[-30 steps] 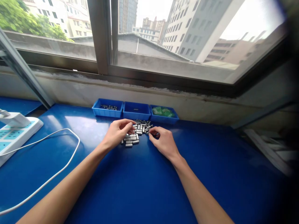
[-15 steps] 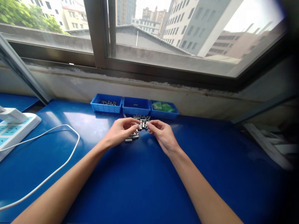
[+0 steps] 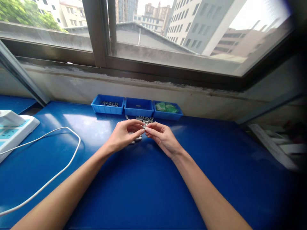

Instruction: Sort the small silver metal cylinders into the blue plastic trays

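My left hand (image 3: 127,133) and my right hand (image 3: 161,135) meet fingertip to fingertip above the blue table. Thumb and fingers are pinched together on each hand. Between the tips sits something small and pale, mostly covered, whose kind I cannot make out. Just beyond and under the hands lies a pile of small metal parts (image 3: 145,119), grey and dark. A few block-like metal pieces (image 3: 138,139) lie beneath my left hand, partly hidden by it.
Three blue bins stand along the wall: a left bin (image 3: 107,110) with small metal parts, a middle bin (image 3: 138,111) with one small piece, a right bin (image 3: 168,115) with green packets. A white power strip (image 3: 20,131) and white cable (image 3: 76,150) occupy the left.
My right hand has moved left, so that its fingertips now meet those of my left hand. The gap between the hands has closed. The view has shifted slightly.
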A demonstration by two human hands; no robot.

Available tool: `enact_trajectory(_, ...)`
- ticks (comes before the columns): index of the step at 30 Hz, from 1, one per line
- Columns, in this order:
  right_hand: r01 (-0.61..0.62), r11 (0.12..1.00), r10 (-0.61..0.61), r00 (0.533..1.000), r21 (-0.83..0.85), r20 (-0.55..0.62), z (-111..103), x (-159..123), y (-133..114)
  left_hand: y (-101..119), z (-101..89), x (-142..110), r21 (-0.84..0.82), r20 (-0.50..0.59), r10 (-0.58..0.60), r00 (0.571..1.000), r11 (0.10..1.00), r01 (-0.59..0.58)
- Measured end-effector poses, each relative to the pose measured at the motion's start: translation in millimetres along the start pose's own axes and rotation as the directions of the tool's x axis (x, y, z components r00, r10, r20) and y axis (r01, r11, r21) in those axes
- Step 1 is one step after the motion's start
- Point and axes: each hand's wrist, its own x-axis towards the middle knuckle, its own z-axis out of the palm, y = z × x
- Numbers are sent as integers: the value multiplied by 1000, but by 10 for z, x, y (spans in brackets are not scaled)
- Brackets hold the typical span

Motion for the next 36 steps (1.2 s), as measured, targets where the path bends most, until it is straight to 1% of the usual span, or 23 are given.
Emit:
enact_trajectory(4,-1,1000,1,1000,-14,18,-1,-6,-6,34,-2,-8,23,-23,38,999,999,-38)
enact_trajectory(7,6,1000,-4,999,-30,37,-18,-2,-20,54,-38,7,41,-79,35,996,999,-32)
enact_trajectory(9,30,994,-26,999,-107,36,-48,10,-21,44,-99,48,27,-150,36,988,999,-32)
enact_trajectory(11,84,958,-90,996,-276,-7,-90,24,-14,11,-192,116,-3,-267,48,963,999,-50)
enact_trajectory(12,115,916,-140,990,-384,-36,-113,30,-8,-14,-249,157,-14,-337,51,940,998,-59)
enact_trajectory(14,158,793,-249,966,-588,-76,-152,37,4,-75,-371,242,-50,-506,56,861,994,-95)
enact_trajectory(16,178,669,-332,940,-722,-76,-177,36,13,-142,-485,319,-91,-622,36,782,989,-118)
enact_trajectory(17,186,616,-359,931,-765,-63,-186,34,17,-175,-532,352,-114,-663,20,749,985,-127)
enact_trajectory(18,197,567,-381,924,-800,-43,-192,31,21,-205,-571,379,-147,-692,-2,722,979,-138)
enact_trajectory(20,223,466,-413,911,-856,12,-202,27,30,-251,-621,420,-228,-729,-55,682,959,-166)
enact_trajectory(23,255,340,-434,897,-905,90,-217,27,57,-280,-637,450,-325,-748,-118,653,923,-205)
enact_trajectory(26,273,278,-429,893,-921,135,-232,38,93,-278,-614,450,-344,-744,-125,657,914,-216)
enact_trajectory(28,282,252,-423,893,-926,156,-238,49,111,-275,-581,434,-334,-727,-118,677,921,-199)
enact_trajectory(30,288,245,-420,892,-926,167,-240,59,119,-267,-528,406,-315,-685,-112,719,936,-155)
enact_trajectory(32,292,252,-418,893,-923,168,-237,65,118,-242,-455,364,-279,-622,-100,777,955,-100)
enact_trajectory(34,289,273,-418,895,-917,158,-232,65,113,-198,-369,312,-225,-549,-77,832,973,-58)
enact_trajectory(36,282,317,-420,898,-906,132,-228,63,110,-145,-287,256,-162,-478,-47,877,986,-35)
